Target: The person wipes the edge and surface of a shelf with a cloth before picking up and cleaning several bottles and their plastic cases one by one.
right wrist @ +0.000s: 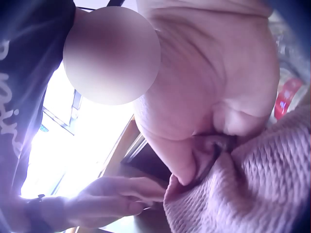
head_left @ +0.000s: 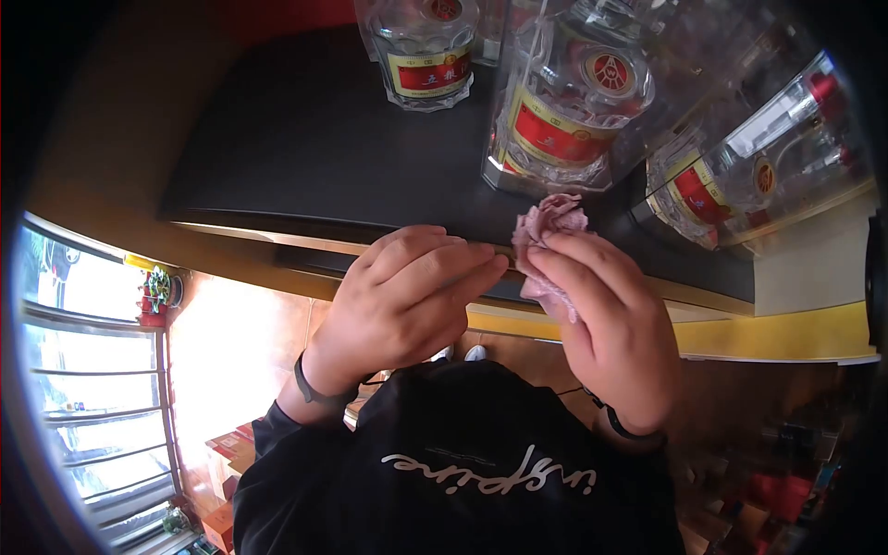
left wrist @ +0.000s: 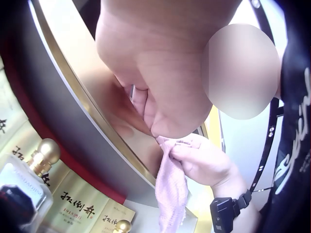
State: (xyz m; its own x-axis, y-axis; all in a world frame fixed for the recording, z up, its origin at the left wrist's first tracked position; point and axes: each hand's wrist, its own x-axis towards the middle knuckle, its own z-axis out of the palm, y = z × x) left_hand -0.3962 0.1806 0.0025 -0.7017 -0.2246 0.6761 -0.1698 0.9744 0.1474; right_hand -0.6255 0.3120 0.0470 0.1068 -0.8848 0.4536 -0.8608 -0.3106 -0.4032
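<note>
In the head view, the left hand (head_left: pixel 402 296) is in front of the dark shelf's edge, its fingers bent and their tips close to the cloth. The left wrist view shows these fingers curled round a small silvery thing (left wrist: pixel 132 92), mostly hidden; what it is cannot be told. The right hand (head_left: pixel 622 324) pinches a crumpled pink cloth (head_left: pixel 555 222) between thumb and fingers, beside the left fingertips. In the left wrist view the cloth (left wrist: pixel 171 194) hangs down from the right hand (left wrist: pixel 206 160). Its ribbed weave fills the lower right of the right wrist view.
Clear bottles with red and gold labels (head_left: pixel 430 74) stand on the dark shelf (head_left: pixel 305 139), one inside a transparent case (head_left: pixel 504 176). More cased bottles lie to the right. Gold boxes (left wrist: pixel 73 204) and a round-capped bottle (left wrist: pixel 22 189) show in the left wrist view. Windows are at left.
</note>
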